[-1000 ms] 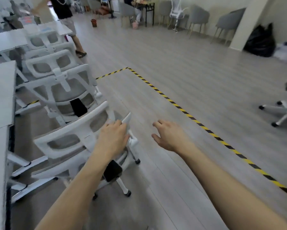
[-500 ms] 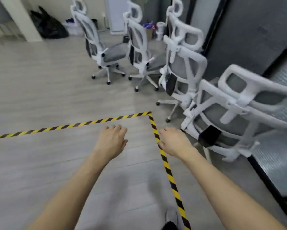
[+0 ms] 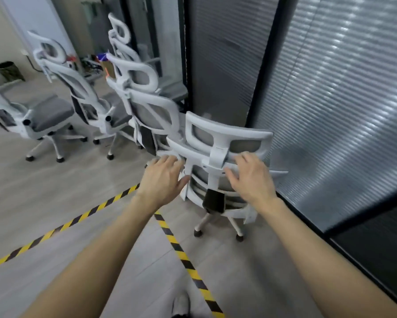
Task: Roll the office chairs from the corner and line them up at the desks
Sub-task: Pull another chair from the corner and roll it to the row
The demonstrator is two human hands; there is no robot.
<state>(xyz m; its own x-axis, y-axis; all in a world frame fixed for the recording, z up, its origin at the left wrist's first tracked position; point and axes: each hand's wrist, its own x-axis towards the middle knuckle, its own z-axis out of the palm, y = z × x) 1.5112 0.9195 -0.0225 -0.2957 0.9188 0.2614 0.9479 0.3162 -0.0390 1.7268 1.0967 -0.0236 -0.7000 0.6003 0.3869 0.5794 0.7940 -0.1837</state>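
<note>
Now my left hand [image 3: 164, 177] and right hand [image 3: 250, 177], fingers spread and holding nothing, reach the nearest chair [image 3: 225, 143] beside the glass wall [image 3: 330, 99]; open floor [image 3: 43, 191] lies left.

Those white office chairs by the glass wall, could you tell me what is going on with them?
A person is reaching both hands to the back of the nearest chair. The left hand and right hand are spread open at its backrest frame, not clearly gripping yet. The chair stands beside the blinds-covered glass wall, just past the yellow-black floor tape. Several more chairs wait behind it in the corner.
</note>
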